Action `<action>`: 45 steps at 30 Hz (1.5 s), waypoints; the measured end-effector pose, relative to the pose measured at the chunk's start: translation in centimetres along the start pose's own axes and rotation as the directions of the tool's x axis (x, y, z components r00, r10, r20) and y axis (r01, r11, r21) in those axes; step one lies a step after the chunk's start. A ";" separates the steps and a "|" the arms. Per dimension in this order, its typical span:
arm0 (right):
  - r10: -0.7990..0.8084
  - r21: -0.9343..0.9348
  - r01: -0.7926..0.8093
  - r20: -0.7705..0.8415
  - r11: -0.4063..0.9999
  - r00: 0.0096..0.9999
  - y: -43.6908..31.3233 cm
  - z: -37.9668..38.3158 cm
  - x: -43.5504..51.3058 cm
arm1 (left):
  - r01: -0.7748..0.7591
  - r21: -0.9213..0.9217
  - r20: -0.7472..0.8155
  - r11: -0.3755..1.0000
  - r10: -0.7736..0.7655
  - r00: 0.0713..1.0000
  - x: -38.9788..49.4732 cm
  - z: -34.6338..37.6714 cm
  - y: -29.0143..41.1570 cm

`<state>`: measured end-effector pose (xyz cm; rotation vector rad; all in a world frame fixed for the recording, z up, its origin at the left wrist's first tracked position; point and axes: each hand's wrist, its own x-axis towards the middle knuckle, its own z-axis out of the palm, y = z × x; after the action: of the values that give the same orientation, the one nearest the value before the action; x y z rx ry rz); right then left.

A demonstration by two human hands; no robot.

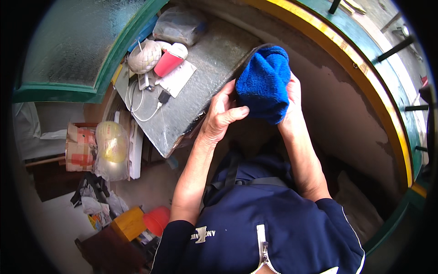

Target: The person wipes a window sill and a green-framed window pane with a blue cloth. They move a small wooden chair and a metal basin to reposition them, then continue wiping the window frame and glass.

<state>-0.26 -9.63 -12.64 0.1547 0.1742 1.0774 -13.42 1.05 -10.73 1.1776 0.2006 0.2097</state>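
A bunched blue cloth with a towel-like pile [263, 84] is held up in front of me, beside the edge of a grey tabletop [205, 65]. A dark edge runs along its upper left side. My left hand [224, 109] holds the cloth's left side, its thumb pointing towards the lower left of the cloth. At the opposite side my right hand [293, 96] supports the cloth, with most of its fingers hidden behind it.
On the tabletop lie a woven basket [145, 57], a red cup [169, 63], a white cable with a black plug [164, 97] and a plastic bag [178, 25]. A yellow-edged window frame [369, 65] curves along the right. A cardboard box [80, 147] stands lower left.
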 end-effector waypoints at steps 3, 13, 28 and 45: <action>-0.037 -0.075 0.035 -0.026 0.997 0.999 0.4 1.1 0.0 | -0.020 -0.049 -0.112 0.999 0.014 0.994 0.6 -0.4 0.0; -0.280 -0.961 0.272 0.248 0.049 0.927 -2.4 7.5 2.5 | -0.225 0.324 -0.032 0.919 0.248 0.968 -0.8 -7.4 9.4; -0.429 -0.938 0.337 0.271 0.083 0.861 1.2 12.4 6.3 | 0.120 -0.093 0.267 0.988 -0.091 0.959 -3.4 -11.5 11.7; -0.712 -0.956 0.293 0.206 0.000 0.671 -4.0 4.8 3.5 | 0.155 -0.485 -0.028 0.861 -0.192 0.981 -2.8 -10.3 3.2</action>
<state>5.85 -8.63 -9.05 -1.2510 -0.1676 0.2177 -18.97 10.67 -11.42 0.6488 0.3004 0.1335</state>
